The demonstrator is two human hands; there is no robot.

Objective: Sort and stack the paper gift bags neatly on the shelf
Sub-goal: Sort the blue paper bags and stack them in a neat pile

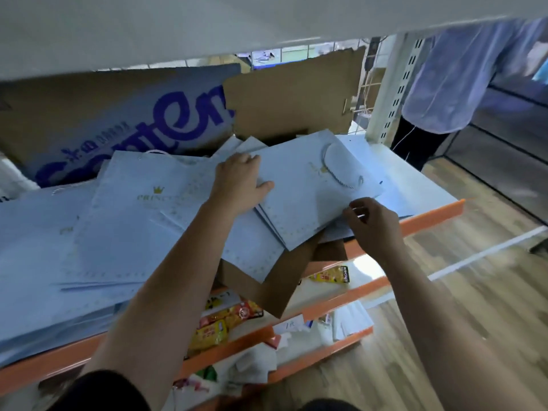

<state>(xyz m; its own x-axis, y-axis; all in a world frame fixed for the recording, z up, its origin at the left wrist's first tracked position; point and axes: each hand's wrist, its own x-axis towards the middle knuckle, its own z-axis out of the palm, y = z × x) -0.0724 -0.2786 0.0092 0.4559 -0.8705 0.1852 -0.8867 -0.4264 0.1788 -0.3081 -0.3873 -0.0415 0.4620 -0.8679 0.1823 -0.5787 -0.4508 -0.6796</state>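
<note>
Head view: gift bag (308,203) flat, handle (341,166) far-right

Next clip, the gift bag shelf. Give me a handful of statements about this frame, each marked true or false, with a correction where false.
1. The left hand rests on the top gift bag. True.
2. All the bags are red. False: the gift bags are pale blue with a gold crown print.
3. The shelf has an orange front edge. True.
4. The right hand holds scissors. False: its curled fingers pinch the top gift bag's near edge.
5. The lower shelves are bare. False: snack packets lie there.
6. Another person stands beyond the shelf's right end. True.
</note>
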